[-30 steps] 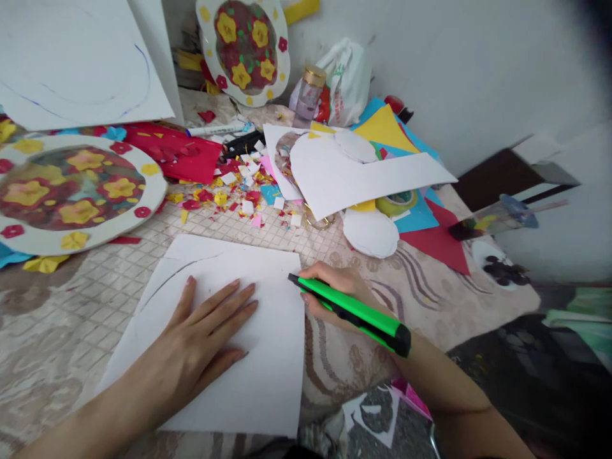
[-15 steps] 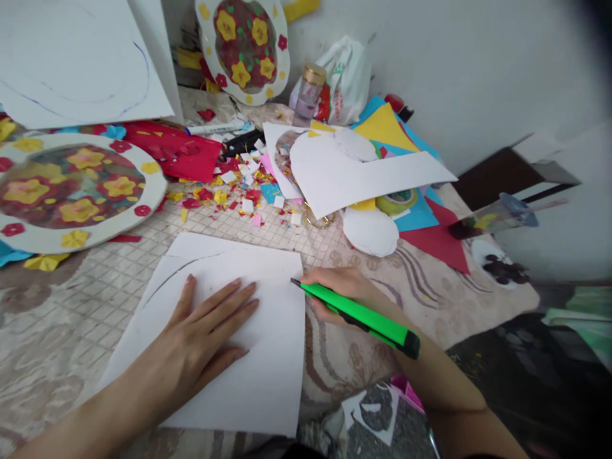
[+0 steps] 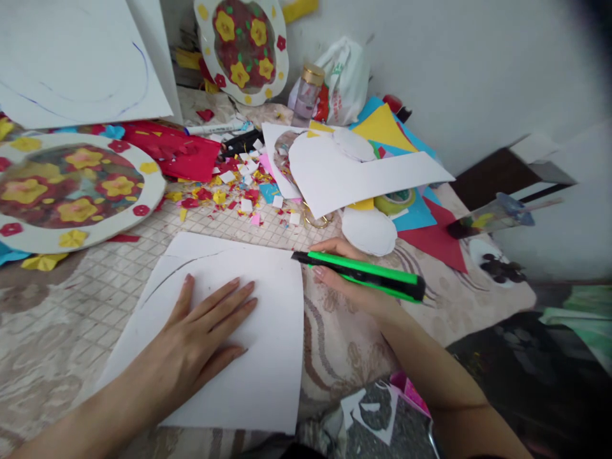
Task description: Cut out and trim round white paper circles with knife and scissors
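Note:
A white sheet of paper [image 3: 268, 370] lies on the patterned tablecloth [image 3: 344, 331], with a dark curved line along its upper left. My left hand [image 3: 201, 338] rests flat on the sheet, fingers spread, holding nothing. Closed around a green and black utility knife [image 3: 368, 274], my right hand [image 3: 337, 268] is at the sheet's upper right corner. The knife's dark tip points left, close to the paper's edge; whether it touches the paper I cannot tell.
Decorated flower plates [image 3: 81, 245] stand at the left and back. Coloured paper scraps [image 3: 229, 188] litter the middle. A white paper offcut [image 3: 363, 182], tape roll [image 3: 394, 203], lidded jar [image 3: 308, 95] and plastic bag [image 3: 347, 83] are behind. A plastic cup [image 3: 488, 217] tilts at right.
My right hand has moved the knife up toward the sheet's upper right corner, turning it closer to level. My left hand has stayed in place on the paper.

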The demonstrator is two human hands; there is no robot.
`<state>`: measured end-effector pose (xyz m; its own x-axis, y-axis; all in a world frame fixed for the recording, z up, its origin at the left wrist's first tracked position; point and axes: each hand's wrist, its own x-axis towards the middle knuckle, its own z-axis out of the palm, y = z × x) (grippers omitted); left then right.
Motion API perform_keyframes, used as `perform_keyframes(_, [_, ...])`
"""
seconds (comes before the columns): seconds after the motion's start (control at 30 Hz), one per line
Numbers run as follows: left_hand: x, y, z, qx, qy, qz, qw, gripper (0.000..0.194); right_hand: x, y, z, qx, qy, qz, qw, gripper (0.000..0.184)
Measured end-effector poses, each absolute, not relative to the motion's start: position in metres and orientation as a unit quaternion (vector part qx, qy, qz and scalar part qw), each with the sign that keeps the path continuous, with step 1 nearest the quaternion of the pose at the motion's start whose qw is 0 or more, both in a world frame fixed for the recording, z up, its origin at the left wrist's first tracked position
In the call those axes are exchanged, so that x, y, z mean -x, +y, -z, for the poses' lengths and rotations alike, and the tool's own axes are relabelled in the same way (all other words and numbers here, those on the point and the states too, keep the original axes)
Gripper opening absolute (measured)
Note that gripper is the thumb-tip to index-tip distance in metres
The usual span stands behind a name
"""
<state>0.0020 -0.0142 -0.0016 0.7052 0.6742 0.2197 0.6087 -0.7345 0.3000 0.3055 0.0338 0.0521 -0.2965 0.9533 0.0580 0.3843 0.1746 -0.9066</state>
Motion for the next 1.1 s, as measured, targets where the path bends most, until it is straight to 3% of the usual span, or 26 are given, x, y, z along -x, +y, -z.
perform_keyframes(0.17, [-0.003,-0.015,0.002,-0.921,0.344,-0.161,0.084,0.055,-0.297,0.036,-0.043,0.458,-0.617,-0.543,0.34,0.022])
perform_keyframes(0.37, [-0.002,-0.015,0.006,-0.912,0.359,-0.191,0.059,0.048,-0.278,0.048,-0.014,0.393,-0.52,-0.626,0.428,0.032])
perform_keyframes(0.67, [-0.001,-0.012,0.005,-0.921,0.343,-0.182,0.039,0.046,-0.289,0.052,-0.024,0.462,-0.656,-0.441,0.401,0.017])
perform_keyframes(1.1, [-0.002,-0.012,0.007,-0.924,0.347,-0.159,0.021,0.046,-0.294,0.054,-0.018,0.42,-0.712,-0.463,0.319,0.017])
